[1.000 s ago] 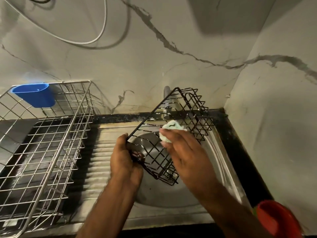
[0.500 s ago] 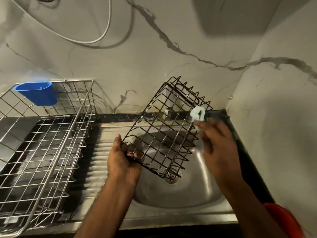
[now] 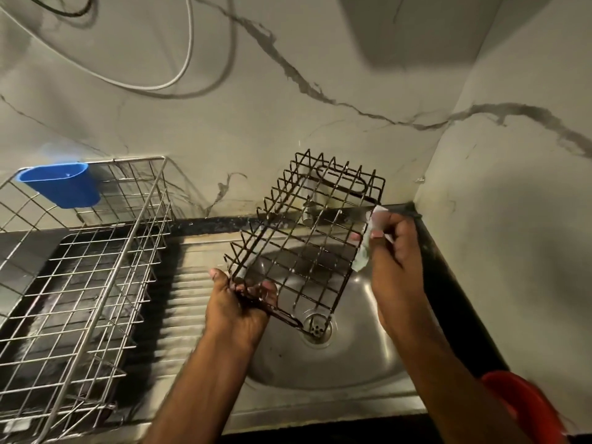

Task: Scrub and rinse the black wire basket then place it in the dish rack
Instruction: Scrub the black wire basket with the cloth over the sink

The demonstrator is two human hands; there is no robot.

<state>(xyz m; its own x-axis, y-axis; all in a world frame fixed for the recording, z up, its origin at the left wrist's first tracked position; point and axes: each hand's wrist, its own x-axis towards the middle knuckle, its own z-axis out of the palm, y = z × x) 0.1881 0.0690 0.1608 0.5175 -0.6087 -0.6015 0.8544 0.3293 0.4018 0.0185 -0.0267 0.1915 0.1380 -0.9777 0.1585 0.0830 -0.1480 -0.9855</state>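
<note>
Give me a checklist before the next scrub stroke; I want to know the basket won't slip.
1. Left hand grips the basket at its near lower corner: ok.
2. Basket held over the sink, tilted, clear of the bowl: ok.
3. Right hand holds the sponge at the basket's right edge: ok.
4. Sponge actually pressing on the wire: cannot tell, it is blurred.
5. Water running from the tap for rinsing: cannot tell, the tap sits behind the wires.
6. Dish rack on the left has room for the basket: ok.
</note>
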